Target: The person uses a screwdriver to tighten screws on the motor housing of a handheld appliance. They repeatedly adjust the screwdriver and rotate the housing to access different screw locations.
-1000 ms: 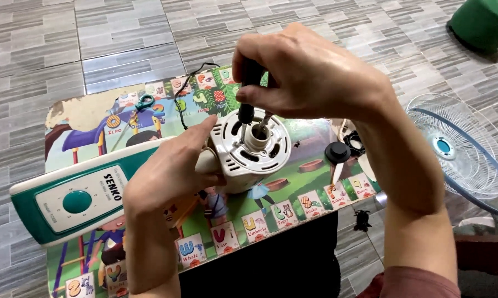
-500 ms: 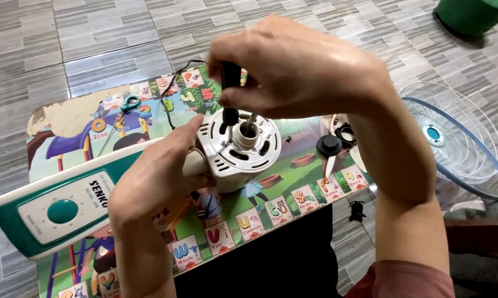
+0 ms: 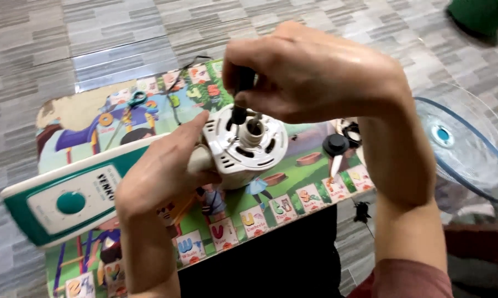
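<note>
**Caller:** Hands front and centre, both of them busy over the fan motor housing (image 3: 245, 148). Your left hand (image 3: 163, 174) is wrapped round the side of that white, vented housing, fingers curled against its wall, thumb stretched up along the rim. It's a firm grasp, holding the housing up off the play mat (image 3: 293, 190).

**Partner:** And your right hand (image 3: 315, 74) comes in from above, fingers clenched on the black handle of a screwdriver (image 3: 240, 94). Handle's pinched tight, shaft pointing straight down into the top face of the housing, just beside the round centre hub. The tip itself is hidden among the vents, so I can't tell exactly what it sits in.

**Caller:** The housing is over the middle of the mat, that colourful one with cartoon figures and letter tiles along the near edge, and the mat lies on a grey tiled floor (image 3: 67, 38).

**Partner:** To your left, the fan's base (image 3: 67, 201), green and white with a round green knob, lies across the mat's left edge, touching your left wrist area.

**Caller:** Right of the housing there's a black knob-topped piece (image 3: 335, 146) standing on the mat, near your right forearm. Further right, off the mat, a blue fan blade (image 3: 453, 143) with a wire grille rests on the floor.

**Partner:** Far side of the mat, teal-handled scissors (image 3: 134, 101) lie well apart from both hands.
</note>
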